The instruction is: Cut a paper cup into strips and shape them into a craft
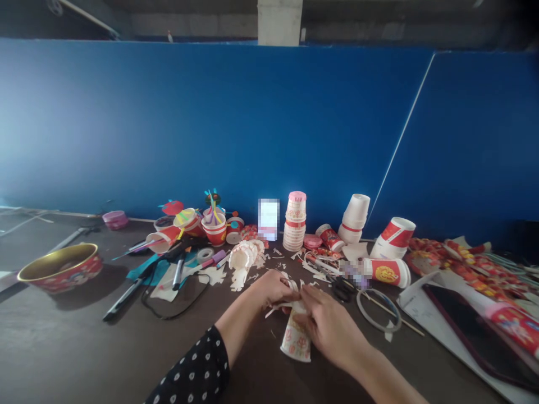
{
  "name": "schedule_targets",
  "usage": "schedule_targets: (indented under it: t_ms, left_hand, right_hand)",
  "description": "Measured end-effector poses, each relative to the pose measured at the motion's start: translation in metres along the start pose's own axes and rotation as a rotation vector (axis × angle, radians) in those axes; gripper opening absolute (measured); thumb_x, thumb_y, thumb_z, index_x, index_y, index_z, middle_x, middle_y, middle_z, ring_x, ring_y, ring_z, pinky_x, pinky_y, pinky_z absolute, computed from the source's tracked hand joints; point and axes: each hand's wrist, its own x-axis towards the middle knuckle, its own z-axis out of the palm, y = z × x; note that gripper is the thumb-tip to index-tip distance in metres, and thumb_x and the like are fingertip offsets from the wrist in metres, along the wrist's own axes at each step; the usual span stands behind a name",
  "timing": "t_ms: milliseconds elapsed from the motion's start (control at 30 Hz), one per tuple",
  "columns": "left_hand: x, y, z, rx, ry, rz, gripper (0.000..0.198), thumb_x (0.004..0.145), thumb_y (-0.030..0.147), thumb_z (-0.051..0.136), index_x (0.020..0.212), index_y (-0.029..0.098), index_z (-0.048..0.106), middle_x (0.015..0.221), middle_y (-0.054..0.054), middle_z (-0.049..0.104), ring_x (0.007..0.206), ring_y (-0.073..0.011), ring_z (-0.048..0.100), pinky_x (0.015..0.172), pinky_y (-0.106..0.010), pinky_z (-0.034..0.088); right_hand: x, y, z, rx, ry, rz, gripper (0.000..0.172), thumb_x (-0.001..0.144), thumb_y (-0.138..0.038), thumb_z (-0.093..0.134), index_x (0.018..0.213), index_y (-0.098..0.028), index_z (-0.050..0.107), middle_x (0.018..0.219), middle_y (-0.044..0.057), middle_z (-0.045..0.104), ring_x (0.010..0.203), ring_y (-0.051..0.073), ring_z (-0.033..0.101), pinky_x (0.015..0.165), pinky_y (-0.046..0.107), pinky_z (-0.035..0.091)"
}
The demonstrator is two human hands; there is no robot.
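A white paper cup (296,340) with red print lies tipped on the dark table, its cut rim pointing away from me. My left hand (273,288) pinches the cut paper strips at the cup's rim. My right hand (329,324) is wrapped over the cup's side and holds it. Thin white strips stick out to the left between my fingers. Black scissors (342,287) lie just beyond my right hand.
A stack of cups (294,222), several loose red-and-white cups (386,272), decorated cups with straws (214,225), paper scraps, pens, a tape roll (205,255), a wire ring (378,310), a gold-lined red bowl (59,266) and a tablet (475,331) crowd the table before a blue wall.
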Motion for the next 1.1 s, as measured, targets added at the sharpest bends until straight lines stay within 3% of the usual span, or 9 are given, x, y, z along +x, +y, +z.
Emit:
schedule_targets:
  t_ms: [133, 333, 467, 533, 667, 800, 1033, 1100]
  left_hand:
    - [0.001, 0.001, -0.010, 0.228, -0.033, -0.026, 0.022, 0.053, 0.016, 0.072, 0.042, 0.014, 0.053, 0.035, 0.004, 0.048, 0.033, -0.0085, 0.042, 0.036, -0.019, 0.032]
    - [0.006, 0.001, -0.025, 0.452, 0.057, -0.064, 0.017, 0.051, 0.020, 0.072, 0.051, 0.015, 0.055, 0.039, 0.002, 0.052, 0.039, -0.0130, 0.051, 0.040, -0.020, 0.033]
    - [0.001, 0.006, -0.024, 0.834, 0.347, 0.121, 0.022, 0.049, 0.026, 0.074, 0.053, 0.017, 0.055, 0.048, -0.002, 0.055, 0.054, -0.0195, 0.057, 0.050, -0.024, 0.039]
    - [-0.004, 0.011, -0.019, 0.965, 0.445, 0.227, 0.021, 0.052, 0.028, 0.072, 0.061, 0.016, 0.058, 0.067, -0.008, 0.062, 0.069, -0.0249, 0.059, 0.059, -0.028, 0.042]
    - [-0.013, 0.021, -0.006, 1.108, 0.380, 0.278, 0.015, 0.064, 0.016, 0.059, 0.079, 0.016, 0.063, 0.082, -0.007, 0.064, 0.080, -0.0231, 0.058, 0.069, -0.030, 0.042]
    - [-0.017, 0.020, 0.008, 1.134, 0.290, 0.342, 0.015, 0.072, 0.015, 0.050, 0.077, 0.018, 0.064, 0.082, -0.004, 0.065, 0.078, -0.0187, 0.059, 0.071, -0.027, 0.043]
    - [-0.044, -0.008, 0.006, 1.334, 0.131, 0.578, 0.027, 0.087, 0.019, 0.038, 0.075, 0.015, 0.062, 0.080, -0.005, 0.065, 0.082, -0.0173, 0.058, 0.079, -0.029, 0.043]
    - [-0.056, -0.021, 0.002, 1.351, 0.102, 0.638, 0.029, 0.091, 0.024, 0.034, 0.092, 0.015, 0.061, 0.096, -0.007, 0.065, 0.099, -0.0192, 0.055, 0.091, -0.034, 0.038]
  right_hand:
    - [-0.007, -0.008, 0.007, -0.036, -0.199, 0.032, 0.071, 0.077, -0.048, 0.054, 0.133, -0.008, 0.038, 0.139, 0.021, 0.032, 0.130, 0.033, 0.025, 0.107, 0.046, 0.018]
    - [-0.012, -0.015, 0.003, -0.019, -0.388, 0.084, 0.080, 0.074, -0.045, 0.058, 0.140, -0.015, 0.023, 0.145, 0.015, 0.017, 0.133, 0.031, 0.013, 0.108, 0.047, 0.010]
    - [-0.013, -0.021, 0.002, -0.060, -0.439, 0.063, 0.084, 0.073, -0.047, 0.058, 0.140, -0.013, 0.020, 0.145, 0.015, 0.014, 0.134, 0.032, 0.011, 0.108, 0.049, 0.007]
    - [-0.012, -0.025, 0.000, -0.100, -0.480, 0.075, 0.086, 0.073, -0.051, 0.057, 0.140, -0.011, 0.019, 0.145, 0.015, 0.013, 0.134, 0.032, 0.010, 0.108, 0.049, 0.007]
    - [-0.009, -0.033, -0.004, -0.222, -0.583, 0.080, 0.089, 0.075, -0.060, 0.049, 0.140, -0.011, 0.015, 0.146, 0.014, 0.007, 0.134, 0.030, 0.006, 0.108, 0.049, 0.005]
    - [-0.008, -0.036, -0.007, -0.296, -0.623, 0.063, 0.090, 0.075, -0.065, 0.043, 0.140, -0.010, 0.015, 0.146, 0.013, 0.005, 0.135, 0.029, 0.004, 0.108, 0.048, 0.005]
    - [-0.013, -0.027, -0.002, -0.314, -0.547, 0.009, 0.088, 0.074, -0.068, 0.041, 0.140, -0.013, 0.021, 0.146, 0.013, 0.009, 0.135, 0.028, 0.008, 0.108, 0.048, 0.009]
    - [-0.016, -0.024, 0.001, -0.292, -0.504, -0.025, 0.090, 0.073, -0.069, 0.042, 0.139, -0.013, 0.022, 0.146, 0.013, 0.012, 0.134, 0.028, 0.010, 0.108, 0.048, 0.010]
